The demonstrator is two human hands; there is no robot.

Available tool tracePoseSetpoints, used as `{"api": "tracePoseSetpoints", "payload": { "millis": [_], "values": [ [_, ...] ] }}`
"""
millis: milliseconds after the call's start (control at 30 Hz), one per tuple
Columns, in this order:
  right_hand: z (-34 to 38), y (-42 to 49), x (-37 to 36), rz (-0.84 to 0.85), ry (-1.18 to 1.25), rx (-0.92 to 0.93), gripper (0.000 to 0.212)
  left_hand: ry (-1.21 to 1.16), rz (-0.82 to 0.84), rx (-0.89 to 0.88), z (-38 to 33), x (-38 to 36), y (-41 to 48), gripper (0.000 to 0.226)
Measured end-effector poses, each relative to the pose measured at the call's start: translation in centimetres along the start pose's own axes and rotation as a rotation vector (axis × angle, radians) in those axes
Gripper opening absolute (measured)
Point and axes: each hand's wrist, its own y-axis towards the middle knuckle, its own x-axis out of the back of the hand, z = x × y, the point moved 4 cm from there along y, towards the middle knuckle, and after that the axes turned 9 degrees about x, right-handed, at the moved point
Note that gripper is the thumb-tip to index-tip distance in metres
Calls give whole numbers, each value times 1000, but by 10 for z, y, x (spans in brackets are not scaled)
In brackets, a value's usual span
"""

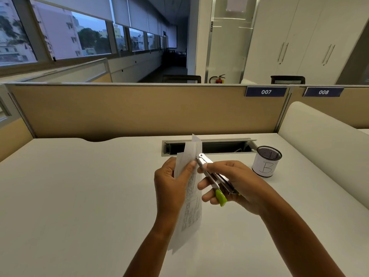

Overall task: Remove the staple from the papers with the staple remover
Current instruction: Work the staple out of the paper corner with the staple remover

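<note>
Papers (pixel 192 206) upright w/ staple remover (pixel 215 180) at edge.

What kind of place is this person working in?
Most likely an open-plan office: the white desk is fenced by tan cubicle partitions bearing numbered plates 007 and 008, with a mesh pen cup standing on the desk.

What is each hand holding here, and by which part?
Left hand pinches the papers at their upper part; right hand grips the staple remover by its body.
</note>
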Motion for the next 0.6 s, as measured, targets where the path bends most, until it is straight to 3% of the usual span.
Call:
{"api": "tracePoseSetpoints", "payload": {
  "millis": [333,600],
  "values": [
    [-2,2,0,9,64,-64,24,86,-81,-70,-5,3,3,23],
    [-5,2,-4,-65,52,-20,22,73,-75,-19,-2,3,6,10]
  ]
}}
